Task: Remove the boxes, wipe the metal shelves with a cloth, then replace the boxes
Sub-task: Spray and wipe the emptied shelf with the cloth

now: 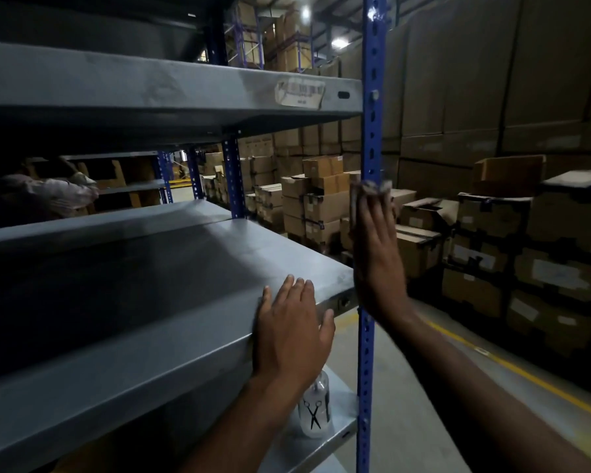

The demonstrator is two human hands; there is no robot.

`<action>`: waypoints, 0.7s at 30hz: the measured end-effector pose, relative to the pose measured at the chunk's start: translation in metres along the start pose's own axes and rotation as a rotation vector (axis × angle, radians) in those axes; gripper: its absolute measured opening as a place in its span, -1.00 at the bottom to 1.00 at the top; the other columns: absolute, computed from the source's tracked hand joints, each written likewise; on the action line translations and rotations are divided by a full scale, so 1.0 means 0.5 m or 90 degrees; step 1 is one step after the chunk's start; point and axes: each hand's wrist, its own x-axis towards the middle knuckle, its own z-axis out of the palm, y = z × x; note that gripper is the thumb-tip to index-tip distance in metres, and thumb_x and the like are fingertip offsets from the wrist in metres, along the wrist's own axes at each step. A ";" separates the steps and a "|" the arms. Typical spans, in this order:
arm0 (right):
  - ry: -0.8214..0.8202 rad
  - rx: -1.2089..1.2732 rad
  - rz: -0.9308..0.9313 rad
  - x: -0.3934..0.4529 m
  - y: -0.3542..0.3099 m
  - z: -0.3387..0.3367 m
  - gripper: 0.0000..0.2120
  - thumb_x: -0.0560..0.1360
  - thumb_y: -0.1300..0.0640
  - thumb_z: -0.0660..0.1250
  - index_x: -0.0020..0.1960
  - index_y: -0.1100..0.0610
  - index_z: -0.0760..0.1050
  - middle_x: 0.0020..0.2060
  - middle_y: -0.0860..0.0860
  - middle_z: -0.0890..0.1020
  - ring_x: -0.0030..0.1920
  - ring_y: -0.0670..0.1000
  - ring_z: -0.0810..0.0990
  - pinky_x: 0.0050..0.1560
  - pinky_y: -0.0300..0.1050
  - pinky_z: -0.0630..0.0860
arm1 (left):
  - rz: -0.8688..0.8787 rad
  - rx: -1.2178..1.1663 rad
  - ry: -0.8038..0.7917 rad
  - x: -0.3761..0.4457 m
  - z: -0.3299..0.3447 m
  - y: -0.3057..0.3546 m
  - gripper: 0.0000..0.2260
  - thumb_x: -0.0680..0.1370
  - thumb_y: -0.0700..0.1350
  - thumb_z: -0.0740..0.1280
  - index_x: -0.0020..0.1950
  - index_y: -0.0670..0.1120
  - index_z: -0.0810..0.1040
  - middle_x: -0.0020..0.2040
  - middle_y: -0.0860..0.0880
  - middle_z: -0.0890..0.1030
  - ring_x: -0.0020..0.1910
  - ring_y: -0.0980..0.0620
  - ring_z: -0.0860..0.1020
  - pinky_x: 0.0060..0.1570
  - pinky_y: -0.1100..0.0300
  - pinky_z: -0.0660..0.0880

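- A grey metal shelf fills the near left of the view, its top bare and streaked with dust.
- Above it sits a second grey metal shelf, with a torn white paper label stuck on its front edge near the right corner.
- A blue perforated steel upright runs from top to bottom at the shelves' right corner.
- On a lower shelf, near the bottom, stands a clear plastic bottle printed with a black scissors mark, partly hidden behind the left wrist.
- Stacks of brown cardboard boxes stand on the floor beyond the rack, in the middle distance and along the right; taller stacks rise behind them.
- A yellow painted floor line crosses the grey floor at the near right.
- Far left, through the gap between the shelves, another person's pale sleeve is dimly visible.
- The left hand lies flat, fingers straight and spread, resting over the front edge of the near shelf close to its right corner.
- The right hand is flat too, fingers straight and pointing up, pressing a small grey cloth against the blue upright; the cloth shows only at the fingertips.
- The two hands are apart, the upright standing between them.
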 end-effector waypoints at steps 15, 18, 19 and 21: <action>0.075 0.009 -0.004 0.125 -0.009 -0.001 -0.45 0.62 0.19 -0.04 0.59 0.21 0.01 0.59 0.14 0.03 0.59 0.10 -0.05 0.58 0.08 -0.02 | 0.026 -0.043 0.052 0.000 0.022 -0.012 -0.41 0.54 0.24 0.08 0.48 -0.05 0.37 0.47 0.00 0.39 0.49 0.07 0.29 0.48 0.04 0.21; 0.136 0.018 0.005 0.210 -0.032 -0.012 -0.51 0.67 0.16 0.00 0.58 0.21 0.07 0.56 0.15 0.14 0.54 0.08 0.11 0.54 -0.01 0.11 | 0.021 -0.043 0.068 0.000 0.020 -0.010 -0.40 0.52 0.25 0.08 0.43 -0.08 0.44 0.42 -0.02 0.46 0.45 0.05 0.36 0.44 0.01 0.28; 0.151 0.023 0.012 0.208 -0.033 -0.007 -0.51 0.67 0.14 0.01 0.58 0.19 0.08 0.55 0.14 0.16 0.50 0.07 0.16 0.51 -0.01 0.16 | 0.019 -0.047 0.066 0.000 0.021 -0.010 -0.40 0.52 0.24 0.09 0.43 -0.08 0.45 0.41 -0.02 0.47 0.44 0.05 0.37 0.43 0.01 0.29; 0.162 0.053 0.037 0.166 -0.028 0.010 -0.49 0.65 0.11 0.03 0.58 0.15 0.09 0.51 0.13 0.23 0.44 0.08 0.24 0.45 0.12 0.25 | 0.018 -0.057 0.071 0.000 0.023 -0.012 -0.41 0.51 0.23 0.12 0.41 -0.08 0.47 0.40 -0.02 0.49 0.43 0.05 0.39 0.42 0.02 0.30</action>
